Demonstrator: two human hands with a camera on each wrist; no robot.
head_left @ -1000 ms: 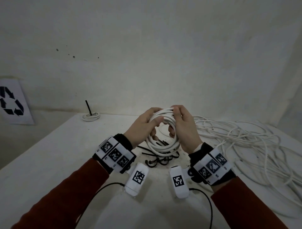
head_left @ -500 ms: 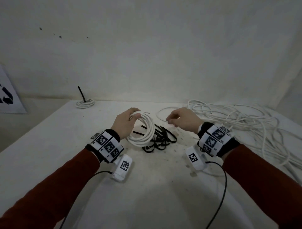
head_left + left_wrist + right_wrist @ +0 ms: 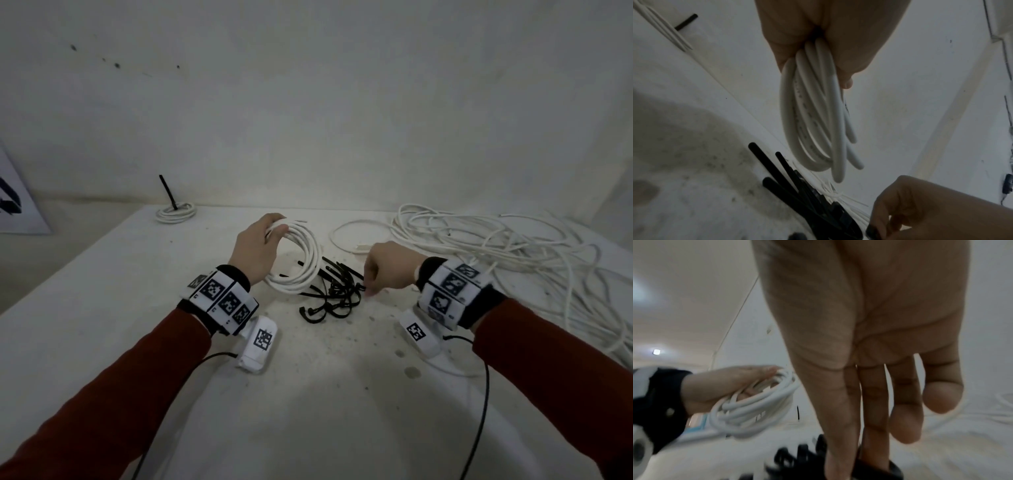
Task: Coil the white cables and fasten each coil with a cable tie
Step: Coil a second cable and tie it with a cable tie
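My left hand grips a coil of white cable and holds it upright just above the table, left of a heap of black cable ties. The left wrist view shows the coil hanging from my closed fingers, with two cut ends loose at the bottom. My right hand reaches down to the right edge of the ties. In the right wrist view its thumb and forefinger pinch a black tie; the other fingers hang loosely curled.
A tangle of loose white cables covers the right side of the white table. A finished coil with an upright black tie sits at the back left corner. A recycling sign leans at far left.
Both hands held the coil a second ago. The right hand has let go and dropped to the black ties, while the left hand lowered the coil toward the table.
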